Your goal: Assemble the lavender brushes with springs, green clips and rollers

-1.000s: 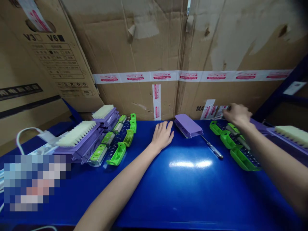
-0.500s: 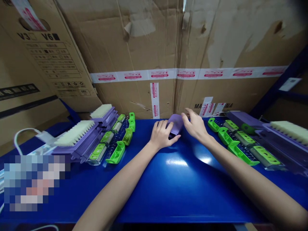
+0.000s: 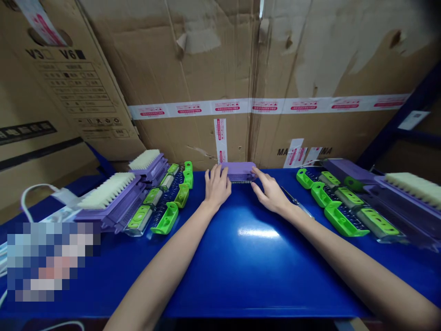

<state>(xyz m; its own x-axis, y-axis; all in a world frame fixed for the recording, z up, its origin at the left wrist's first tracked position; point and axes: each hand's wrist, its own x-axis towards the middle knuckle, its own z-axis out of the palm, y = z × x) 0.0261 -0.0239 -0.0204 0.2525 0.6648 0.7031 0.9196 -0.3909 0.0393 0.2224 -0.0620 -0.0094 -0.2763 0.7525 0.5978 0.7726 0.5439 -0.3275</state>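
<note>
Both sets of fingers sit on one purple brush body (image 3: pixel 239 171), lying flat at the far middle of the blue table (image 3: pixel 255 271), just short of the cardboard wall. Left hand (image 3: pixel 217 186) is palm down, fingers straight and together, tips resting on the body's left end. Right hand (image 3: pixel 271 193) is palm down too, fingers spread, index and thumb pinching the right end. Neither hand clenches; between them they grip the body by its ends, and it rests on the tabletop, not lifted.

Surface: glossy blue tabletop with a light glare patch in the middle. Behind it, big worn cardboard boxes (image 3: pixel 193 69) with white-and-red printed tape (image 3: pixel 265 105) running across. Blue rack post (image 3: pixel 406 115) at right.

No real containers. Left of the hands: a row of green clip parts (image 3: pixel 172 202) and two purple brushes with cream bristles (image 3: pixel 110 197). Right: another row of green clip parts (image 3: pixel 339 211), more purple bodies, a cream-bristle brush (image 3: pixel 413 186). A thin metal tool (image 3: pixel 292 202) lies just beside the right wrist, partly hidden. White cable (image 3: pixel 27 195) at far left; blurred patch below it, cannot tell what.

Both forearms are bare, reaching forward from the bottom edge and converging on the body.
</note>
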